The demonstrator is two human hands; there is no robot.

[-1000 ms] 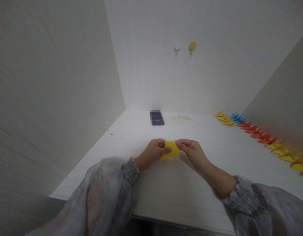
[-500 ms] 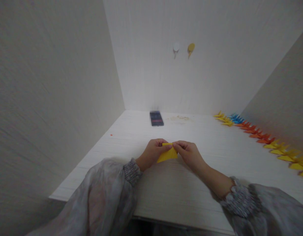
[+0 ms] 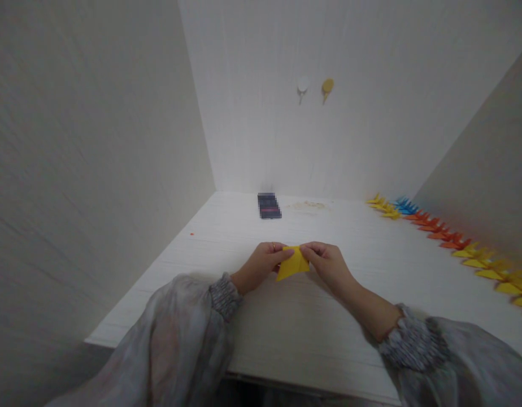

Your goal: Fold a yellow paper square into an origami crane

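Note:
A small folded piece of yellow paper (image 3: 293, 267) is held above the white table between both hands. My left hand (image 3: 264, 260) pinches its upper left part, the thumb lying across the front. My right hand (image 3: 326, 260) grips the upper right corner between thumb and fingers. A crease runs down the paper near its right side, and its lower edge hangs free. The fingers behind the sheet are mostly hidden.
Folded paper cranes in yellow, blue and orange (image 3: 456, 244) line the right wall. A blurred dark phone-like object (image 3: 269, 206) lies near the back wall. Two round hooks, one white (image 3: 302, 89) and one yellow (image 3: 327, 86), are on that wall. A tiny orange scrap (image 3: 192, 234) lies left.
The yellow paper has shifted slightly right and turned a little, showing more of its front face. Both hands still pinch it, with the right fingers moved slightly along the top edge.

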